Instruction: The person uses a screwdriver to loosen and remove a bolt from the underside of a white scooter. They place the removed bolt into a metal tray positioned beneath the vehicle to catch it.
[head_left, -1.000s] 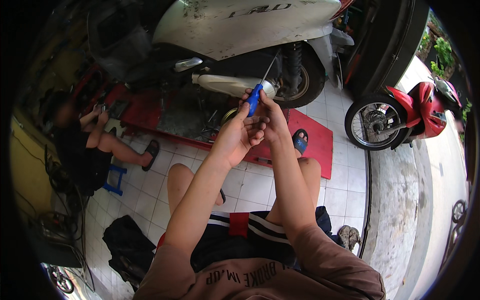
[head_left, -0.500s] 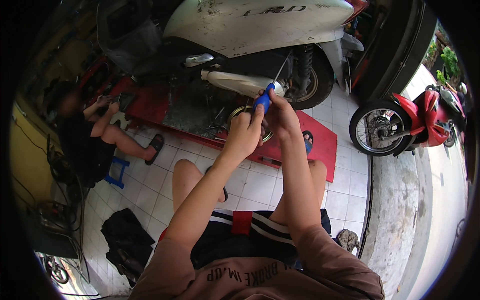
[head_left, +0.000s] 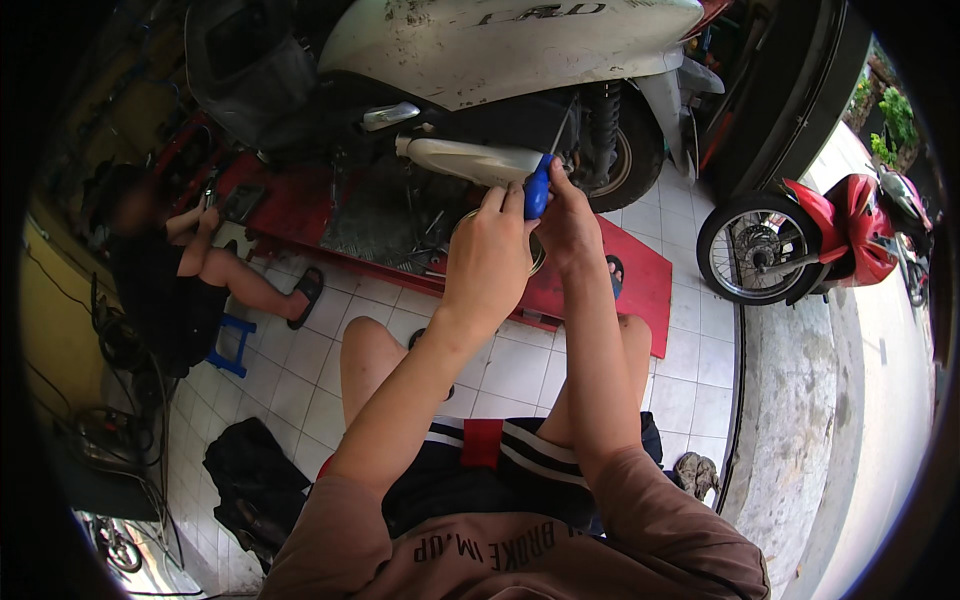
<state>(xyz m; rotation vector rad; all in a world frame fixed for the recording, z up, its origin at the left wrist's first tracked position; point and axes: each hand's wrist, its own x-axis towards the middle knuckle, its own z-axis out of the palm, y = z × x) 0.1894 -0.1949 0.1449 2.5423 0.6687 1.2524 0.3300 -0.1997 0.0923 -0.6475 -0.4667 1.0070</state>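
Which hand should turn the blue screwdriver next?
Probably the right hand: its fingers wrap the screwdriver handle from the side, shaft aimed up at the white scooter. The left hand only steadies the handle from beside it.

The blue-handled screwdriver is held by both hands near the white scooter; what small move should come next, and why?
Probably steady the shaft and turn the handle slowly. Both hands, left hand and right hand, close on the blue-handled screwdriver, whose shaft reaches up under the white scooter. Its tip is hidden.
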